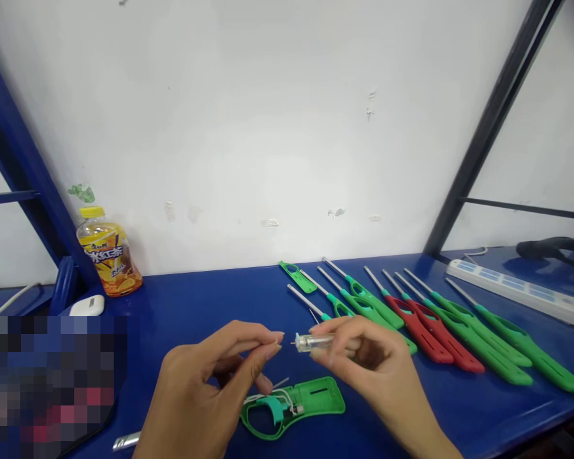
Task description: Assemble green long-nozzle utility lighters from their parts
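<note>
My right hand (363, 357) pinches a clear cylindrical piece (310, 342), with a thin tip pointing left. Facing that tip, my left hand (229, 366) has thumb and index finger pressed together; whatever lies between them is too small to name. A narrow gap separates the fingertips from the clear piece. Below both hands an open green lighter shell (320, 396) lies on the blue table (205, 299), with a teal part (276, 408) and white wires inside. A metal tube end (125, 441) shows beside my left wrist.
Several green lighters (545, 363) and red lighters (428, 338) lie at the right. A small green shell piece (299, 278), a power strip (521, 287), a drink bottle (110, 255) and a white case (87, 306) rest farther back.
</note>
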### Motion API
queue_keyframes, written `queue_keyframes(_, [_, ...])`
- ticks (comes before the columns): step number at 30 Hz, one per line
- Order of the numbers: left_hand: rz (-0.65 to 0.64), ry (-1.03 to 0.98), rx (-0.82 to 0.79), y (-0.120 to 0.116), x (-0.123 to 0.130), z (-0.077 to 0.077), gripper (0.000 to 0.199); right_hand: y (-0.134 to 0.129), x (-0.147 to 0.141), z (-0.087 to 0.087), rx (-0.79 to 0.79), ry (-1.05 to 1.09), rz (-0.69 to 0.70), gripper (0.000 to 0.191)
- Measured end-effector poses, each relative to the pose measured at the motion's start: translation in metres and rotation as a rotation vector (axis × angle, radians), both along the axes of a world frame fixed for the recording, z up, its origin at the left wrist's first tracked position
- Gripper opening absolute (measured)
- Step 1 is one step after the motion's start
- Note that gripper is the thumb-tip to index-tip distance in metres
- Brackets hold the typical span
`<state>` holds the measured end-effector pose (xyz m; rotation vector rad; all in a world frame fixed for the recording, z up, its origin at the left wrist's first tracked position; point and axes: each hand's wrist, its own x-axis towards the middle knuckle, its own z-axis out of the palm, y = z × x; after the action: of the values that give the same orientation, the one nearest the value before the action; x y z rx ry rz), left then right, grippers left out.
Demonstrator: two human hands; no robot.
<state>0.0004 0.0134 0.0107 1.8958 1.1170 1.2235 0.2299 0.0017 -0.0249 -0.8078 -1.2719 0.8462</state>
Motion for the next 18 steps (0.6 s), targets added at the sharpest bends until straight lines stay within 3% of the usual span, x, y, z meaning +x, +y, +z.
queue_keyframes(4, [-0.004, -0.024, 0.018, -0.001, 0.001, 0.003, 0.016, -0.005, -0.012, -0.002, 0.016, 0.046, 0.034, 0.034])
queue_keyframes(9, [-0.01, -0.038, 0.171, -0.001, 0.007, 0.007, 0.017, -0.008, -0.021, -0.002, -0.079, 0.137, 0.013, 0.025])
queue_keyframes(11, [-0.016, -0.058, 0.172, -0.002, 0.011, 0.007, 0.018, -0.008, -0.021, -0.002, -0.02, 0.036, -0.016, 0.027])
queue_keyframes(14, [-0.005, -0.085, 0.171, -0.005, 0.016, 0.006, 0.021, -0.01, -0.02, 0.001, 0.037, -0.1, -0.046, 0.014])
queue_keyframes(18, [-0.007, -0.149, 0.157, -0.007, 0.02, 0.003, 0.021, -0.017, -0.024, 0.007, -0.061, 0.009, -0.052, 0.017])
